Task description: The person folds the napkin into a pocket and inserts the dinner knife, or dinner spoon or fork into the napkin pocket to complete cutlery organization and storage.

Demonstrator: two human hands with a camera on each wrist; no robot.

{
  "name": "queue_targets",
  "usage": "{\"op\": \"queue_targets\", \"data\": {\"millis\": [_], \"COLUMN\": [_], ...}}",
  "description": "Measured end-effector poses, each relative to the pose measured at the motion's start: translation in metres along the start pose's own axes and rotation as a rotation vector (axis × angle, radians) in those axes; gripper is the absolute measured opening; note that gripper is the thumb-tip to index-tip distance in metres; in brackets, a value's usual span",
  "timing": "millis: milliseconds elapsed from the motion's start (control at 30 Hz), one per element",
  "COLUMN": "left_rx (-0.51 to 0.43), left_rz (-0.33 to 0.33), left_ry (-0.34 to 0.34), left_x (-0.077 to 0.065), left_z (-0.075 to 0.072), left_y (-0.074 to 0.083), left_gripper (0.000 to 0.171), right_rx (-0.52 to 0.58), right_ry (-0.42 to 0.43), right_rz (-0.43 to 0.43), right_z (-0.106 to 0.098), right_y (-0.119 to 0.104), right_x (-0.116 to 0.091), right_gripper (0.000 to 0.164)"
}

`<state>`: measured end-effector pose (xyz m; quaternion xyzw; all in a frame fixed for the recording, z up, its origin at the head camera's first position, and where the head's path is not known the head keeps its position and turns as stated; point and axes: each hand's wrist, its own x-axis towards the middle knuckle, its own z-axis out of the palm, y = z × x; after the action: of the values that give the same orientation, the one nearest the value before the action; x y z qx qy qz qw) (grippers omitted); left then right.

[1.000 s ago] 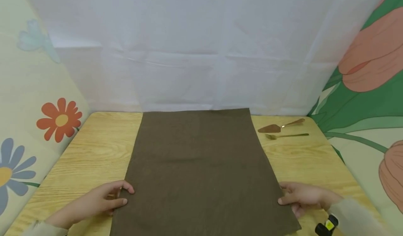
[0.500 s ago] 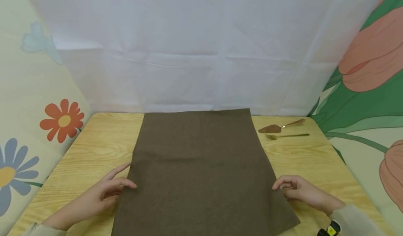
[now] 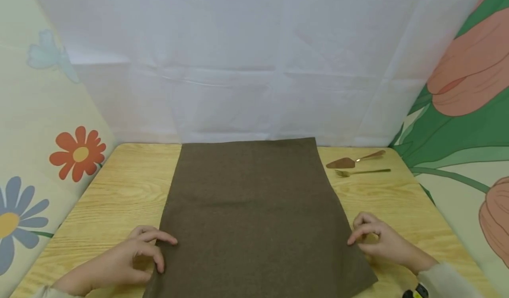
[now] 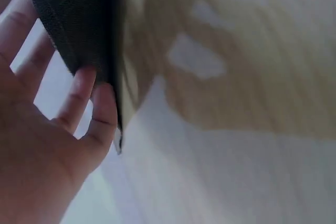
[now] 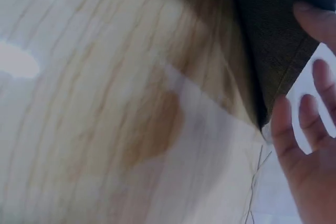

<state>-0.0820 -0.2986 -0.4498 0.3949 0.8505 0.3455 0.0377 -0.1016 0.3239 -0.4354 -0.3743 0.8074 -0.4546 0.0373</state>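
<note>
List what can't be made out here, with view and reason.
Brown cloth: most of its near edge, cut off by the head view's bottom edge.
Tabletop: head view, middle hidden by the cloth.
Left hand: partly cut off by the left wrist view's left edge.
Right hand: partly cut off by the right wrist view's right edge.
Fork: head view, any markings too small.

A dark cloth [image 5: 270, 30] hangs into the upper right corner, narrowing downward to a point. At the right edge, the right hand [image 5: 315, 174] has one fingertip over the cloth's face and another at its border, the rest loosely bent. The wood-grained table [image 5: 68, 140] fills the left, carrying brown shadow and a bright glare [image 5: 17, 61].
</note>
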Motion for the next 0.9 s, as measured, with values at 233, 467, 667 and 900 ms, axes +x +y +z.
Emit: {"op": "queue_targets", "data": {"millis": [233,467,667,900], "left_rx": [-0.024,-0.194,-0.303,-0.487], "left_rz": [0.072,0.018,0.074,-0.019], "left_ry": [0.144,0.179,0.220,0.259], "left_x": [0.009,0.013,0.019,0.025], "left_z": [-0.003,-0.014,-0.016,-0.024], "left_y": [0.007,0.013,0.011,0.008], "left_gripper": [0.038,0.037,0.039,0.036], "right_rx": [-0.090,0.018,0.066,0.222], "right_ry": [0.058,0.129,0.169,0.137], "right_rz": [-0.079,0.040,0.003,-0.046], "right_z": [0.000,-0.003,-0.004,0.002], "right_y": [-0.003,-0.011,-0.013,-0.009], "right_x": [0.005,0.008,0.017,0.037], "right_gripper": [0.046,0.025,0.023,0.016]}}
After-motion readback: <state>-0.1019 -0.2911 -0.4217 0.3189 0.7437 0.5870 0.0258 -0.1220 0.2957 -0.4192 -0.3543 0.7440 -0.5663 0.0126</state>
